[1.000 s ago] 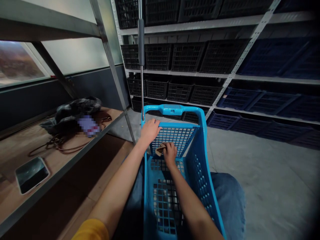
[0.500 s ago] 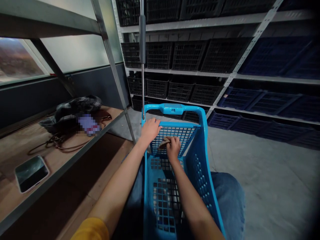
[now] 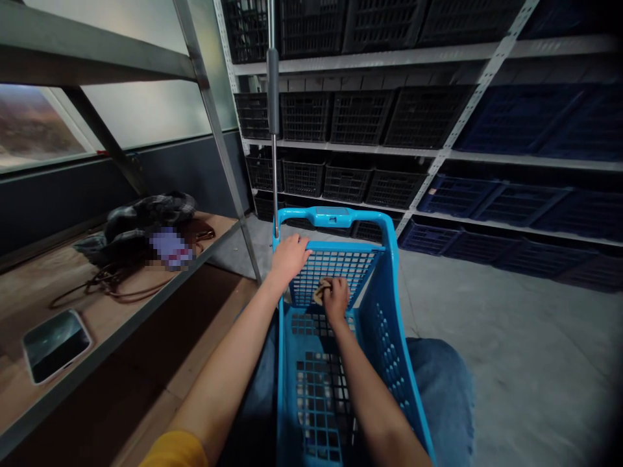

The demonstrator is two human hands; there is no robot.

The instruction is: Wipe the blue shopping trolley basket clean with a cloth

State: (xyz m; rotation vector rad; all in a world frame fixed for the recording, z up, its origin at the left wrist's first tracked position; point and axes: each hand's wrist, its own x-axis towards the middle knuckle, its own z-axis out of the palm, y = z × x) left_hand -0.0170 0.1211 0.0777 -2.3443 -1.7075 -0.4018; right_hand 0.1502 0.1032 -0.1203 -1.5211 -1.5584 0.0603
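Note:
A blue plastic shopping cart [image 3: 392,275] stands between my knees, its open top facing me. My left hand [image 3: 291,258] is closed over the top left corner of the cart's slatted inner flap [image 3: 357,261], its fingers lying along the upper edge. Bunched in my right hand [image 3: 337,301] is a brownish cloth [image 3: 320,291], held low against the grid of that flap inside the cart. The right fingertips are partly hidden by the hand and cloth.
On the left, a wooden shelf [image 3: 19,288] holds a phone [image 3: 56,347], a plaid cloth [image 3: 146,217] and a brown strap [image 3: 129,295]. A metal pole [image 3: 273,91] rises at the cart's far left corner. Racks of black crates [image 3: 363,117] and dark blue crates [image 3: 528,207] stand behind.
My right hand has shifted slightly down on the flap, and the cloth is more bunched up. My left hand keeps its place on the flap's edge. The view has tilted a little.

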